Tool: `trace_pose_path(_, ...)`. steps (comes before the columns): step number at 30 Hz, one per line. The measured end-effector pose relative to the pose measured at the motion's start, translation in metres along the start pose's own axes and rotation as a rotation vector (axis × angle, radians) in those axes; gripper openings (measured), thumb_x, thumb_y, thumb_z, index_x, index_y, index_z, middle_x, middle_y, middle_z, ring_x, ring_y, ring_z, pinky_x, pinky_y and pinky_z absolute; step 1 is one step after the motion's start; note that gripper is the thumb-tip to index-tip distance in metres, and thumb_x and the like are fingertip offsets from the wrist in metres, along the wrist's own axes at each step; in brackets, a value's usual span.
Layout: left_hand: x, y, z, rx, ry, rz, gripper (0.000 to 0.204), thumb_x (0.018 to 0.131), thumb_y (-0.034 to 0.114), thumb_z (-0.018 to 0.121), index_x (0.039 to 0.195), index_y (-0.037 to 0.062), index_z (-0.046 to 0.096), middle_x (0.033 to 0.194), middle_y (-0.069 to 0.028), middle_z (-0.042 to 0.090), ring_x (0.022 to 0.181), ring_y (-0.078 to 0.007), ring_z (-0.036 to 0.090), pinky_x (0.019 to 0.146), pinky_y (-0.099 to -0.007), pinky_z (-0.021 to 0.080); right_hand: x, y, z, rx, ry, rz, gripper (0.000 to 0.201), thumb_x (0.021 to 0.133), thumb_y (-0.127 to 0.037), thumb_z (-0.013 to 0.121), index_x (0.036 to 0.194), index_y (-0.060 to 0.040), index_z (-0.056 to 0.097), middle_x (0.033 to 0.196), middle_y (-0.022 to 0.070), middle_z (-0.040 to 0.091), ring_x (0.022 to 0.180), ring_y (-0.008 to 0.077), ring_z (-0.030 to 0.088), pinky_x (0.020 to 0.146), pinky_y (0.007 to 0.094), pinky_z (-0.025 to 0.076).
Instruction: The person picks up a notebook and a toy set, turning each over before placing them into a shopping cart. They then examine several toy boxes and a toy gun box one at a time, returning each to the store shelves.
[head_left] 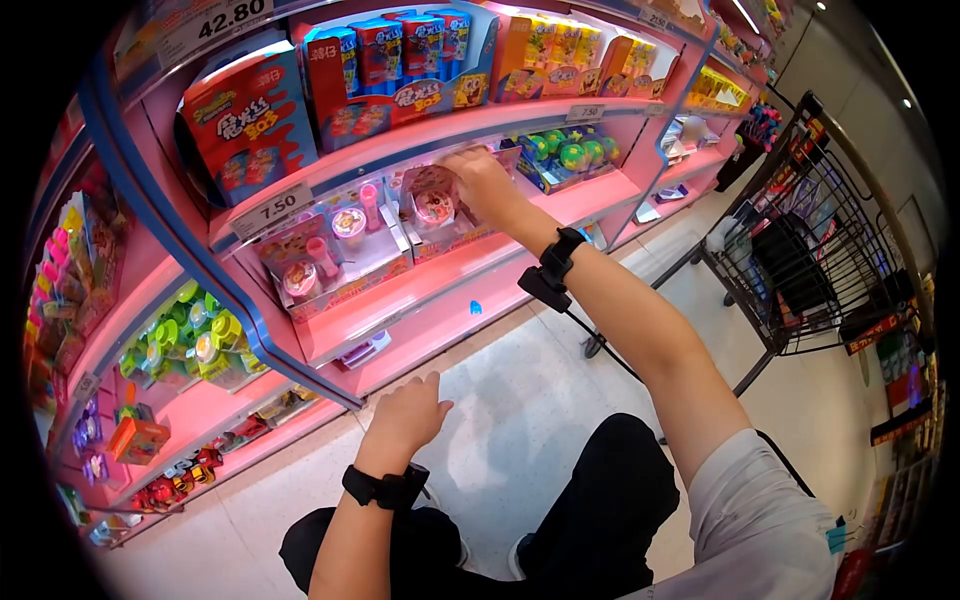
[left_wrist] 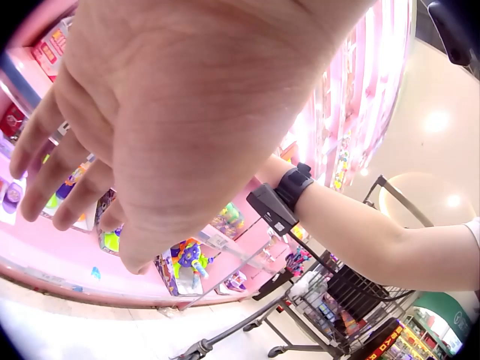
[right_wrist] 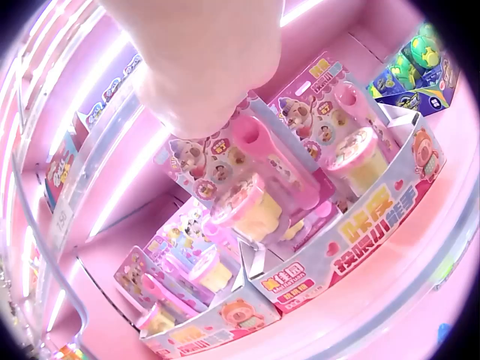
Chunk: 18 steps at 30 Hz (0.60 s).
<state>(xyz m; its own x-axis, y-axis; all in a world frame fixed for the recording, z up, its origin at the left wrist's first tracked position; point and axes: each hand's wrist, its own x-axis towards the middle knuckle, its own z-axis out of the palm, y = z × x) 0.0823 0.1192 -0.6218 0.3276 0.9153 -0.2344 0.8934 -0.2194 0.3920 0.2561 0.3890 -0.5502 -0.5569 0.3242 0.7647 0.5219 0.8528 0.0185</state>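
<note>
My right hand [head_left: 484,188] reaches to the pink shelf, its fingers bent at the top of a pink toy pack [head_left: 434,206]. In the right wrist view this hand [right_wrist: 214,67] pinches the upper edge of the pack's card; the fingertips are hidden. The pack [right_wrist: 247,206] has a clear cup and a pink tube on its front and stands tilted in a display box [right_wrist: 306,276]. Low in front of the shelves, my left hand [head_left: 405,418] holds nothing; its fingers show spread in the left wrist view [left_wrist: 180,112].
Another display box [head_left: 372,262] with similar packs stands to the left, and green ball toys [head_left: 574,157] to the right. Red and blue boxes [head_left: 250,122] fill the shelf above. A black shopping cart [head_left: 800,260] stands on the floor at the right.
</note>
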Motion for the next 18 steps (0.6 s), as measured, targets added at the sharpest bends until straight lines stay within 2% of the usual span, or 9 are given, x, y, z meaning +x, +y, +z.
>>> trace_pose_path(2, -0.001, 0.003, -0.005, -0.026, -0.023, -0.017, 0.038, 0.091, 0.032, 0.06, 0.112, 0.0008, 0.052, 0.102, -0.0216, 0.064, 0.096, -0.0394, 0.063, 0.078, -0.0496, 0.052, 0.004, 0.002, -0.002, 0.017, -0.058, 0.068, 0.03, 0.074, 0.003, 0.056, 0.101, -0.0034, 0.067, 0.096, 0.018, 0.068, 0.094, 0.0361, 0.063, 0.09, 0.0442, 0.047)
trace_pose_path(5, -0.002, 0.009, -0.018, -0.073, -0.076, -0.056, 0.043, 0.091, 0.031, 0.059, 0.119, -0.0003, 0.052, 0.11, -0.0246, 0.063, 0.104, -0.0411, 0.059, 0.084, -0.0497, 0.049, 0.009, 0.0, -0.008, 0.073, -0.091, 0.028, 0.03, 0.075, 0.002, 0.055, 0.102, -0.0024, 0.066, 0.096, 0.0202, 0.068, 0.093, 0.0368, 0.063, 0.089, 0.0459, 0.047)
trace_pose_path(8, -0.002, 0.009, -0.016, -0.067, -0.089, -0.07, 0.043, 0.091, 0.031, 0.059, 0.119, -0.0005, 0.052, 0.11, -0.0247, 0.063, 0.105, -0.0409, 0.059, 0.085, -0.0493, 0.049, 0.008, 0.001, -0.01, 0.085, -0.075, 0.039, 0.03, 0.076, 0.001, 0.055, 0.103, -0.003, 0.066, 0.095, 0.0195, 0.068, 0.092, 0.0356, 0.063, 0.089, 0.045, 0.046)
trace_pose_path(13, -0.003, 0.008, -0.014, -0.049, -0.11, -0.078, 0.047, 0.091, 0.03, 0.06, 0.124, -0.0013, 0.051, 0.114, -0.0261, 0.062, 0.108, -0.0407, 0.058, 0.087, -0.0475, 0.049, 0.004, 0.003, 0.0, 0.028, -0.08, 0.031, 0.031, 0.077, 0.0, 0.056, 0.106, -0.0077, 0.066, 0.104, 0.0139, 0.067, 0.102, 0.0308, 0.061, 0.094, 0.0437, 0.039)
trace_pose_path(15, -0.004, 0.002, -0.003, -0.027, -0.038, -0.009, 0.043, 0.091, 0.03, 0.061, 0.119, -0.0006, 0.051, 0.106, -0.0243, 0.063, 0.101, -0.0408, 0.061, 0.083, -0.0489, 0.051, -0.001, 0.001, 0.009, -0.002, -0.083, 0.092, 0.033, 0.077, -0.001, 0.057, 0.107, -0.0108, 0.067, 0.109, 0.0097, 0.065, 0.109, 0.0282, 0.058, 0.096, 0.0452, 0.036)
trace_pose_path(16, -0.003, 0.0, 0.001, -0.015, -0.006, 0.032, 0.041, 0.091, 0.03, 0.061, 0.117, -0.0003, 0.052, 0.102, -0.0235, 0.064, 0.097, -0.0409, 0.062, 0.08, -0.0497, 0.052, 0.0, -0.004, 0.005, -0.036, -0.109, 0.107, 0.033, 0.078, -0.002, 0.056, 0.108, -0.0108, 0.067, 0.107, 0.0106, 0.066, 0.106, 0.0294, 0.059, 0.096, 0.047, 0.036)
trace_pose_path(18, -0.002, 0.002, -0.002, -0.056, -0.014, 0.049, 0.044, 0.09, 0.028, 0.062, 0.121, -0.0006, 0.051, 0.104, -0.0248, 0.063, 0.098, -0.0415, 0.062, 0.081, -0.0496, 0.051, 0.005, -0.007, 0.004, -0.167, -0.185, 0.155, 0.031, 0.078, -0.003, 0.057, 0.106, -0.0109, 0.067, 0.1, 0.0136, 0.067, 0.099, 0.0328, 0.062, 0.094, 0.0512, 0.037)
